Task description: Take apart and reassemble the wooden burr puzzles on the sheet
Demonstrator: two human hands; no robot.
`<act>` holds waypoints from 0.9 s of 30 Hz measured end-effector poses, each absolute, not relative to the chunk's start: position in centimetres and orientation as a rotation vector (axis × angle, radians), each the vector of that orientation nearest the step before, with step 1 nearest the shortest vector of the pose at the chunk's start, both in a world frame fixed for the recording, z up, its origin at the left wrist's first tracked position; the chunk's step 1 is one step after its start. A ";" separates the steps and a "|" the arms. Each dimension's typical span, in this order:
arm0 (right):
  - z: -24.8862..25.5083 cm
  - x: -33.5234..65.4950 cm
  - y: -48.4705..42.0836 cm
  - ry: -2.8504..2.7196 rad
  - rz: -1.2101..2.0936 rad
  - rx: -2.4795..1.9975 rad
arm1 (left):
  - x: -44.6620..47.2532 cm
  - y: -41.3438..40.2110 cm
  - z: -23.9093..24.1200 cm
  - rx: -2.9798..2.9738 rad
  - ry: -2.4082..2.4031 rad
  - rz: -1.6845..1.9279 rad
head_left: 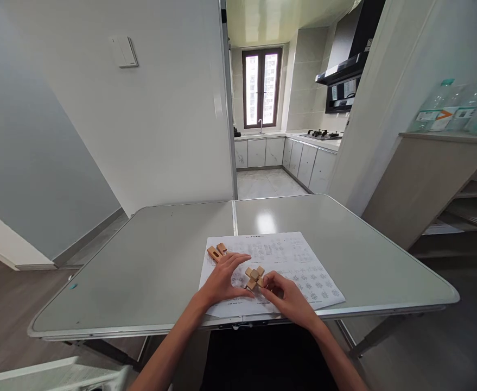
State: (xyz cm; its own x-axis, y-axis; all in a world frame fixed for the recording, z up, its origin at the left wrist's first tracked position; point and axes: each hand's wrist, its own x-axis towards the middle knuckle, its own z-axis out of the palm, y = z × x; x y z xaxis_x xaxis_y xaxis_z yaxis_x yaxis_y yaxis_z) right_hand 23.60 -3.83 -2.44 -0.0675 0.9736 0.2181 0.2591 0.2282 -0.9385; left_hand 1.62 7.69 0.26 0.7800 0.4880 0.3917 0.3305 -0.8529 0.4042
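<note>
A partly assembled wooden burr puzzle [254,276], shaped like a cross of interlocked bars, rests on the printed paper sheet [277,307]. My right hand [285,296] pinches its right end between thumb and fingers. On the left side, my left hand [224,278] is open, its fingers stretched out and its thumb near the puzzle's lower edge. Loose notched wooden pieces [214,253] lie at the sheet's upper left, just beyond my left hand and partly hidden by it. Rows of small assembly drawings cover the sheet.
The paper lies on a grey-green folding table [148,266] with a metal rim and a centre seam. Water bottles [436,106] stand on a wooden shelf unit [413,179] at the right. Past the table, a doorway opens onto a kitchen with white cabinets [256,152].
</note>
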 end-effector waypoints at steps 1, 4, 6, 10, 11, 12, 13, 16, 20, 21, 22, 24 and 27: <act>-2.4 23.6 -3.8 -1.545 0.921 -1.206 | 1.7 7.6 0.4 2.650 0.605 0.701; -2.4 23.4 -3.8 -1.585 0.909 -1.201 | 2.0 7.2 0.5 2.623 0.540 0.674; -2.6 23.4 -3.8 -1.600 0.907 -1.204 | 2.1 7.1 0.5 2.592 0.527 0.658; -3.0 23.4 -3.7 -1.589 0.914 -1.210 | 2.1 6.9 0.5 2.517 0.576 0.662; -3.1 23.4 -3.6 -1.577 0.920 -1.199 | 2.1 6.9 0.5 2.506 0.586 0.662; -3.2 23.5 -3.6 -1.566 0.925 -1.190 | 2.1 6.9 0.5 2.498 0.592 0.657; -3.3 23.5 -3.5 -1.559 0.928 -1.185 | 2.0 6.9 0.6 2.493 0.595 0.649; -3.4 23.6 -3.5 -1.567 0.925 -1.218 | 2.0 7.0 0.8 2.479 0.607 0.625; -3.3 23.6 -3.5 -1.580 0.914 -1.280 | 2.0 7.1 0.8 2.447 0.631 0.608; -3.2 23.6 -3.5 -1.582 0.911 -1.289 | 2.0 7.1 0.8 2.441 0.631 0.606; -3.2 23.6 -3.5 -1.583 0.911 -1.295 | 2.0 7.1 0.8 2.437 0.631 0.606; -3.1 23.5 -3.5 -1.585 0.910 -1.291 | 2.0 7.1 0.7 2.432 0.633 0.609; -3.1 23.4 -3.6 -1.584 0.903 -1.280 | 2.1 7.1 0.6 2.427 0.635 0.617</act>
